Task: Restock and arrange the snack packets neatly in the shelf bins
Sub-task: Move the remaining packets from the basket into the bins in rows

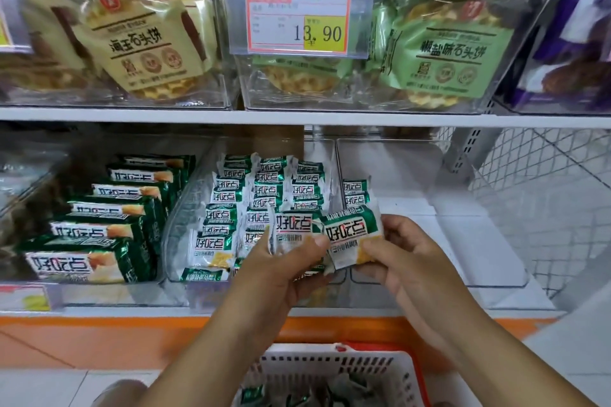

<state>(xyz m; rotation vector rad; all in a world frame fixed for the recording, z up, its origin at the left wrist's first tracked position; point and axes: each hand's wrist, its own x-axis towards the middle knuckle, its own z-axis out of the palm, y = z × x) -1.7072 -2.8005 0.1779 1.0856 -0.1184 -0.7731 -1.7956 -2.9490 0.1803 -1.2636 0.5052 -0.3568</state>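
On the white shelf (532, 302), the clear middle bin (180, 235) holds rows of green packets (264, 190), the right bin (390, 158) at 3 o'clock only a few, a white basket (330, 362) sits at 6 o'clock, and at centre the left hand (281, 274) grasps one packet (292, 231) and the right hand (406, 254) another packet (353, 241), fingers curled.
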